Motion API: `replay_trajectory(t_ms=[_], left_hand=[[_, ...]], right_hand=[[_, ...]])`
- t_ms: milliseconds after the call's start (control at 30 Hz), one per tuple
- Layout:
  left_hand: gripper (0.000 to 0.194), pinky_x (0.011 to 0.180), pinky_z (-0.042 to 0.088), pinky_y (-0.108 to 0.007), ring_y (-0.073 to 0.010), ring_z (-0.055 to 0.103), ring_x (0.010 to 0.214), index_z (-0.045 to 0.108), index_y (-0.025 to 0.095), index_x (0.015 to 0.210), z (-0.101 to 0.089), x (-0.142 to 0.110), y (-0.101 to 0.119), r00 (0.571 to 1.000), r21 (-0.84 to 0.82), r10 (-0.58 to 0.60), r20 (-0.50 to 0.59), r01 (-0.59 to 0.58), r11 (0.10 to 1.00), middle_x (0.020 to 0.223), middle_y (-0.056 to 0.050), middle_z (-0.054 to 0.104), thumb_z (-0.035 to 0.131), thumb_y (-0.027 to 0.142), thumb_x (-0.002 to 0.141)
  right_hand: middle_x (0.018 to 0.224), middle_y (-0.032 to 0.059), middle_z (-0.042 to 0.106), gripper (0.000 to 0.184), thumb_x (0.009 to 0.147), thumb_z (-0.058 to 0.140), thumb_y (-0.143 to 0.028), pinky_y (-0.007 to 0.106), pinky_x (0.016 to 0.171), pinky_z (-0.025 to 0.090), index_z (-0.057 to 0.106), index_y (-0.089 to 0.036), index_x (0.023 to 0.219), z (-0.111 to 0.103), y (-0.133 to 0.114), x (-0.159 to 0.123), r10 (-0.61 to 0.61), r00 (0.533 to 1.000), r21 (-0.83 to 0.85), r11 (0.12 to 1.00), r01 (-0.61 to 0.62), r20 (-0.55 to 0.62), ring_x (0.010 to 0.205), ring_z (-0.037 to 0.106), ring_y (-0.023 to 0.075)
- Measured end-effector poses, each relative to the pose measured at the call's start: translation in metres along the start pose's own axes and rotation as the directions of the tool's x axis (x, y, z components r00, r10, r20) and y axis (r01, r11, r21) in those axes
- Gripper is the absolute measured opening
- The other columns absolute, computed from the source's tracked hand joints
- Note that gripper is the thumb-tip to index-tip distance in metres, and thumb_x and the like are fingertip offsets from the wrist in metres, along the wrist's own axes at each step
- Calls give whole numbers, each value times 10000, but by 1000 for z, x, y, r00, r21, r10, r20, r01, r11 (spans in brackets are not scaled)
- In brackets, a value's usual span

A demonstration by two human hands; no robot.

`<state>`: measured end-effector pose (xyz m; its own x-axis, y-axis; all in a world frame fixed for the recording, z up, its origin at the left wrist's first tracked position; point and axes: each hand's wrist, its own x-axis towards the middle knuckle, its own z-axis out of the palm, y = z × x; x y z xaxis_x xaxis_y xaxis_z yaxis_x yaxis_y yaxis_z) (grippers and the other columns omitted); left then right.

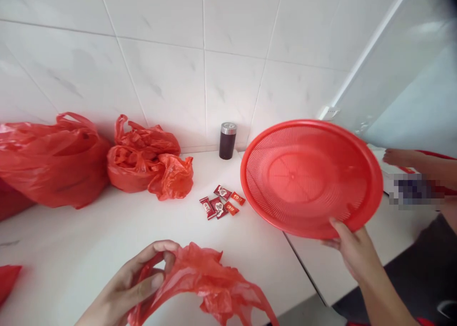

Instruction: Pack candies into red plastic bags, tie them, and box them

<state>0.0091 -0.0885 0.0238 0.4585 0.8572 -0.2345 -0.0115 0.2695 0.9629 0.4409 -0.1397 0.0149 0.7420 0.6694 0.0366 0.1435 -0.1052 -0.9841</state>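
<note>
My left hand [143, 278] has its fingers curled round the handle part of a thin red plastic bag [214, 278], which hangs crumpled over the table's front edge. On the right, my right hand [352, 250] grips the lower rim of a round red plastic basket [293, 173], thumb inside. The basket is tilted up, its perforated inside facing me, and nothing lies in it. Between the bag and the wall, several small wrapped candies [218, 206] in dark red and orange-red lie on the white table [171, 221].
A dark tumbler [227, 141] with a silver lid stands by the tiled wall. Full red plastic bags [57, 164] and a smaller bundle [143, 159] sit at the left. Another person's arm [421, 162] reaches in from the right. A seam [303, 266] parts two tables.
</note>
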Motion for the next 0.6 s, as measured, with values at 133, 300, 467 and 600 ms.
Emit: replay_trajectory(t_ms=[133,300,467,600], left_hand=[[360,408,205,-181,-6,311,426,543,296,1108,1,1,-2,999,20,-39,30,38,999,773,42,427,633,488,818],[325,403,196,-173,21,313,395,532,320,1120,3,3,3,1000,29,-9,22,9,1000,861,32,463,626,446,836],[278,368,214,-148,30,331,399,524,345,1124,20,7,12,998,-5,13,59,-13,1000,978,17,478,614,382,864],[335,369,260,-161,4,330,417,594,322,1063,33,-5,19,1000,-146,-5,22,8,989,924,9,536,723,376,758]], right_hand=[[755,27,673,464,709,718,-403,356,555,574,531,-221,1092,-6,24,-10,249,967,253,934,-253,46,608,668,226],[898,39,687,447,809,620,-512,318,600,567,456,-271,1148,24,28,-48,287,950,367,877,-311,120,775,698,223],[832,40,673,185,929,488,-366,308,758,532,607,-227,951,83,-17,-127,-108,726,79,994,74,679,810,660,188],[1051,67,679,343,910,416,-163,321,858,497,610,-251,1180,129,-31,-144,-302,346,78,841,535,888,950,635,196]])
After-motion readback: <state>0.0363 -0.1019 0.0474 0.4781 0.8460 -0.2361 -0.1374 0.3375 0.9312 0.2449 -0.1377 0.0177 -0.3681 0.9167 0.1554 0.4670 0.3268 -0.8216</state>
